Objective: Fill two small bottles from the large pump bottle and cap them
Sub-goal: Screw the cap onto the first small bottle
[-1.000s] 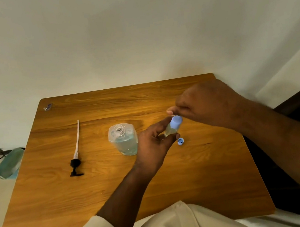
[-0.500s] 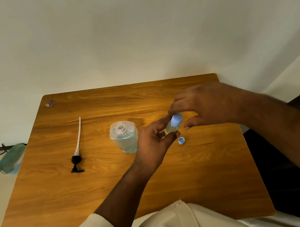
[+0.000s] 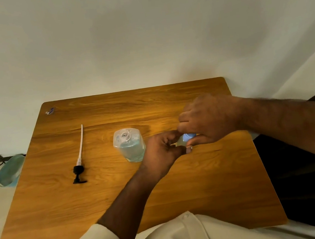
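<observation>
— Holding the small bottle (image 3: 180,141) up off the table (image 3: 202,193) in our left hand (image 3: 163,152) makes sense: it keeps the neck steady where our right hand (image 3: 207,121) can work on it from above.

— Agreed. How closed is the left hand?

— Curled about halfway, thumb and fingers pinching the bottle's clear body; only a sliver of it shows between the two hands. The right hand is bunched over the top, fingertips closed on the blue cap (image 3: 187,136). We judge it is being screwed down, though the thread itself is hidden.

— And the large pump bottle (image 3: 129,145)?

— Standing upright just left of our left hand, neck open, with blue liquid inside. Its pump (image 3: 79,159) lies flat on the wood well to the left, tube pointing away from us. That suggests we poured rather than pumped, but it is only a guess.

— Do we see the second small bottle?

— No, not clearly. A tiny object (image 3: 50,111) sits at the far left corner, too small to identify. Any second cap is hidden under our hands, if it is there at all.
</observation>
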Available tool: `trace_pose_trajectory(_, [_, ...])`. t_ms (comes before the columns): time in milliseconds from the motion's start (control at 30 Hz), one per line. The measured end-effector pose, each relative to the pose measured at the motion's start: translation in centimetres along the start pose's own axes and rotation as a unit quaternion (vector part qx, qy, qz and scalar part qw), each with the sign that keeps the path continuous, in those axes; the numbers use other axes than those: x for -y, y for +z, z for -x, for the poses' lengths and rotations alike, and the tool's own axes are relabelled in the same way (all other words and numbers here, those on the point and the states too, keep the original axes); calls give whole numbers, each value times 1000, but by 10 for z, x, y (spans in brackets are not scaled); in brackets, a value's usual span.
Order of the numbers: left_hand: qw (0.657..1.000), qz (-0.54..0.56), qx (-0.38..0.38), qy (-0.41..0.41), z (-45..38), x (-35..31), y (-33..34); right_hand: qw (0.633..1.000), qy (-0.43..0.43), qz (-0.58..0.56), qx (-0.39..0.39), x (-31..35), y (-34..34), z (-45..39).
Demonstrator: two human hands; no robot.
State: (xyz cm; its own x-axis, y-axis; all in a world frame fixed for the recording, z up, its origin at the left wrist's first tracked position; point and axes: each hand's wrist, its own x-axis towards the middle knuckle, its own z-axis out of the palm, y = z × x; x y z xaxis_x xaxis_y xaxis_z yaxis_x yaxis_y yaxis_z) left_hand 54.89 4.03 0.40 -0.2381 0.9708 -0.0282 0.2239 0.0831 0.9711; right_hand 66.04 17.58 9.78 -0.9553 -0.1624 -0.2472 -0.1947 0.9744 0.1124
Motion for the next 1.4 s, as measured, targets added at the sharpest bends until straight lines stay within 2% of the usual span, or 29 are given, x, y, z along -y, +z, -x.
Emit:
trace_pose_trajectory(100, [999,-27,-20,4,1,7,2,998,36,-52,3,1,17,-1])
trace_pose_trajectory(167, [998,-44,-52,-8,3,16,7,986,109,-128,-14,9,37,-2])
trace_pose_trajectory(300, [995,-68,-71,-33,4,37,16,938,244,-231,-80,31,78,2])
trace_pose_trajectory(467, [991,-115,7,-64,0,55,26,881,357,-278,-134,45,113,11])
trace_pose_trajectory(533, [991,-110,-15,-75,1,64,26,850,403,-304,-148,50,122,14])
trace_pose_trajectory(600, [988,-91,-74,-101,0,74,26,830,432,-319,-152,52,133,19])
trace_pose_trajectory(667, [982,-91,-123,-114,-3,82,24,813,453,-333,-152,52,144,21])
trace_pose_trajectory(767, [974,-119,-146,-125,-12,90,24,793,482,-344,-144,51,161,23])
trace_pose_trajectory(933, [961,-179,-107,-184,-28,109,28,769,514,-362,-122,48,183,17])
trace_pose_trajectory(1100, [951,-186,-87,-230,-39,118,35,765,522,-364,-95,45,195,11])
trace_pose_trajectory(1267, [947,-211,-85,-226,-43,121,39,755,521,-390,-79,46,202,17])
trace_pose_trajectory(1400, [958,-197,-82,-194,-36,117,37,756,527,-384,-58,44,201,25])
